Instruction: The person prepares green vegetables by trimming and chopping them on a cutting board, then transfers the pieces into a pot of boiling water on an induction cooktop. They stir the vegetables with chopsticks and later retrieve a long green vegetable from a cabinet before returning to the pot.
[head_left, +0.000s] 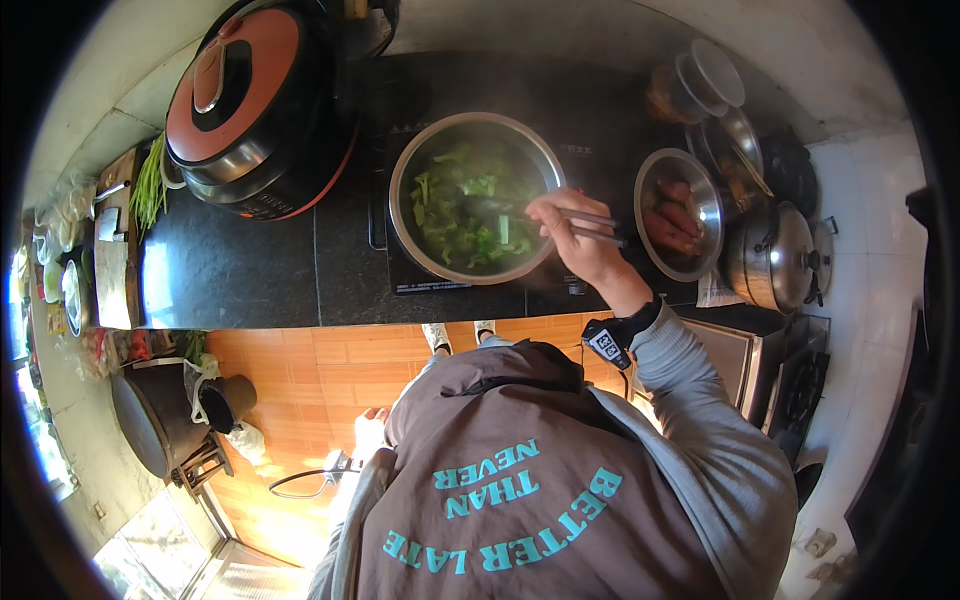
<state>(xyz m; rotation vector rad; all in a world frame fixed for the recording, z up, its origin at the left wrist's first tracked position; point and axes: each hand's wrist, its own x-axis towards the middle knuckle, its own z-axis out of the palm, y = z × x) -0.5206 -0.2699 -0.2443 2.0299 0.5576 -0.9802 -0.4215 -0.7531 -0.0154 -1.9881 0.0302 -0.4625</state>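
Note:
Chopsticks (592, 227) are gripped in my right hand (574, 229), at the right rim of a round metal pot (401, 225). Their tips reach in among chopped leafy greens (480, 214), where steam blurs them. The pot stands on a black induction cooktop (416, 287). My left hand (371, 424) hangs low at my side, away from the counter, in bright glare; whether it holds anything is not clear. To the right of the pot, a metal bowl (643, 225) contains several reddish-brown pieces of food (675, 217).
A red-and-black electric cooker (255, 127) stands left of the pot on the dark counter (285, 262). Further left are green stalks (152, 184) and a wooden board with a cleaver (109, 223). A lidded steel pot (772, 255) and stacked bowls (705, 82) occupy the right end.

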